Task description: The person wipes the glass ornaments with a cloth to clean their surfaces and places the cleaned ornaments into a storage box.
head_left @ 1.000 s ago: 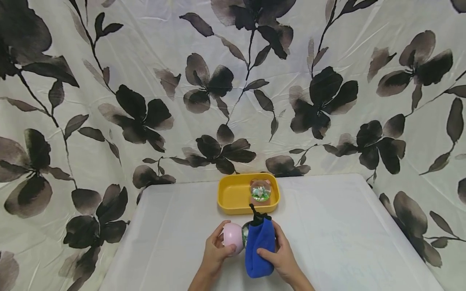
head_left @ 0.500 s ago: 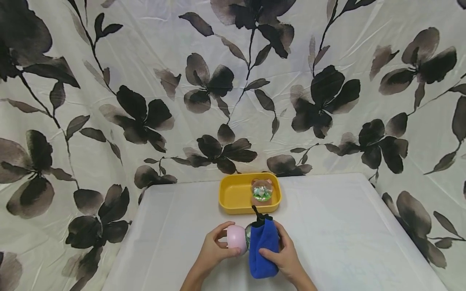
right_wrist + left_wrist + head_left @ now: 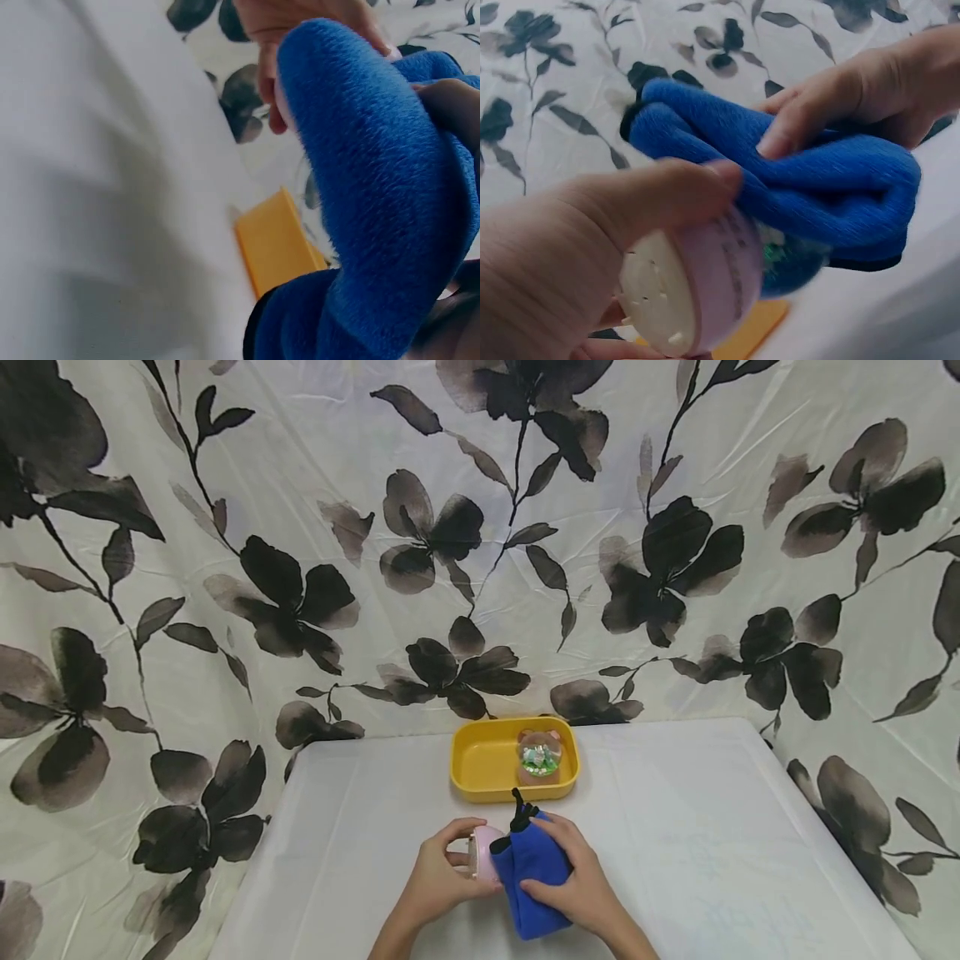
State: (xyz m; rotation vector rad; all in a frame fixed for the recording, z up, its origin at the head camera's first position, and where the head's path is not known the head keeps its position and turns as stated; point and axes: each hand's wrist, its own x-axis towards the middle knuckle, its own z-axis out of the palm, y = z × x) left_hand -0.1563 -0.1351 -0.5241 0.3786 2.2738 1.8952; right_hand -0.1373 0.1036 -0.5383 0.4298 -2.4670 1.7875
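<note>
My left hand grips a small snow globe by its pink base, the globe lying on its side. In the left wrist view, the base's cream underside faces left, and a clear dome with green bits inside shows on the other side. My right hand holds a folded blue fleecy cloth with black edging, thumb on the near face. The cloth lies against the dome and hides most of it. In the left wrist view, my left thumb overlaps the cloth's edge.
A yellow tray stands behind my hands at the back of the white table. In its right side lies a second snow globe with a brown bear-shaped body. Floral fabric hangs behind the table.
The cloth has shifted left and tilted over the dome, which no longer shows in the head view. The pink base has turned, bringing its underside into sight. Both hands keep their hold.
</note>
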